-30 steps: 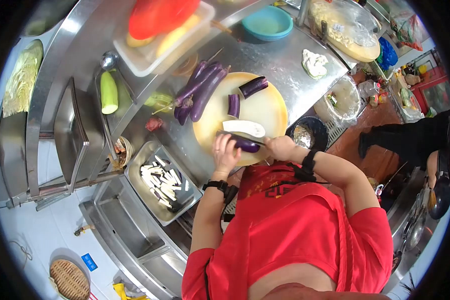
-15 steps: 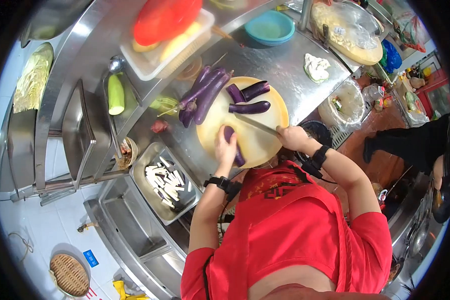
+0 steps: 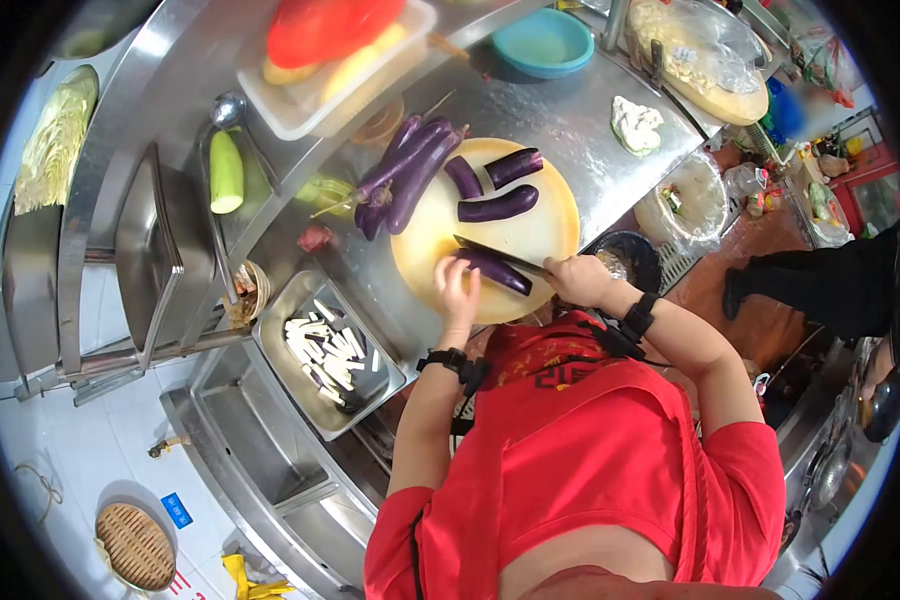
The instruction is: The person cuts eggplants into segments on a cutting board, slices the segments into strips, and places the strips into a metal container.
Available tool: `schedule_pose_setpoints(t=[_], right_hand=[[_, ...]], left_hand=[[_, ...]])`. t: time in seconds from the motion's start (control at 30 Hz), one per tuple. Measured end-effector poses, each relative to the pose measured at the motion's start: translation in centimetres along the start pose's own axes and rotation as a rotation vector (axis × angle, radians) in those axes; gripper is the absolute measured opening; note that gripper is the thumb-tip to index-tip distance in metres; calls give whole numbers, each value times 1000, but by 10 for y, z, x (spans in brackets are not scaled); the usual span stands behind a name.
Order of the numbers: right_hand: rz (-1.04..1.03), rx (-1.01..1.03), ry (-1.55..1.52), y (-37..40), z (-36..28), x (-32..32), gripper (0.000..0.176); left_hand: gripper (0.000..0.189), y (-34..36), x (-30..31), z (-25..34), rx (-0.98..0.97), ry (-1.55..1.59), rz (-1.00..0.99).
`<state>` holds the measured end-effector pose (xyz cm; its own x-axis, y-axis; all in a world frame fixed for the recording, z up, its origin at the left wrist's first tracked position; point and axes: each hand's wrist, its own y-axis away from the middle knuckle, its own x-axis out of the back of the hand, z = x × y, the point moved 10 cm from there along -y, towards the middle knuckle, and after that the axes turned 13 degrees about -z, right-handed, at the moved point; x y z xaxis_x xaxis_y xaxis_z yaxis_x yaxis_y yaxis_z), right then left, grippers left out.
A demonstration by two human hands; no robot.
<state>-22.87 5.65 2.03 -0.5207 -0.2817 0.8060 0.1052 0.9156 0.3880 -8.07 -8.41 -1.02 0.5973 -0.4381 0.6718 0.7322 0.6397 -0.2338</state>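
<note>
My right hand is closed round the handle of a knife, whose dark blade lies along the upper side of an eggplant piece. The fingers of my left hand are bent at the left end of that piece, on the round yellowish cutting board. Three more eggplant pieces lie farther up the board. Several whole eggplants rest over its upper left edge. Cut white strips fill part of a steel tray at the lower left.
A turquoise bowl and a white cloth-like item are on the steel counter. At the upper left stand a white plastic bin and a peeled green vegetable. Another person's dark-clothed leg shows at the right.
The eggplant piece near me has turned from nearly upright to lying slantwise, parallel to the blade. The knife has moved down to it, and my left hand has shifted to its left end.
</note>
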Motion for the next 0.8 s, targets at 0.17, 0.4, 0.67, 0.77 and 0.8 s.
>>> schedule_pose_setpoints(t=[0.17, 0.4, 0.67, 0.77, 0.8], right_hand=[[-13, -61, -47, 24, -9, 19, 24], [-73, -55, -54, 35, -18, 19, 22], [-260, -109, 27, 16, -15, -1, 33], [-267, -58, 15, 8, -27, 2, 28], [-274, -90, -20, 8, -33, 12, 28]], left_hand=[[24, 7, -3, -6, 33, -21, -52], [29, 10, -7, -9, 43, 28, -51], [28, 9, -10, -14, -55, -55, 2], [28, 9, -8, -16, -43, -64, -17], [29, 10, -7, -14, -83, -51, -1]])
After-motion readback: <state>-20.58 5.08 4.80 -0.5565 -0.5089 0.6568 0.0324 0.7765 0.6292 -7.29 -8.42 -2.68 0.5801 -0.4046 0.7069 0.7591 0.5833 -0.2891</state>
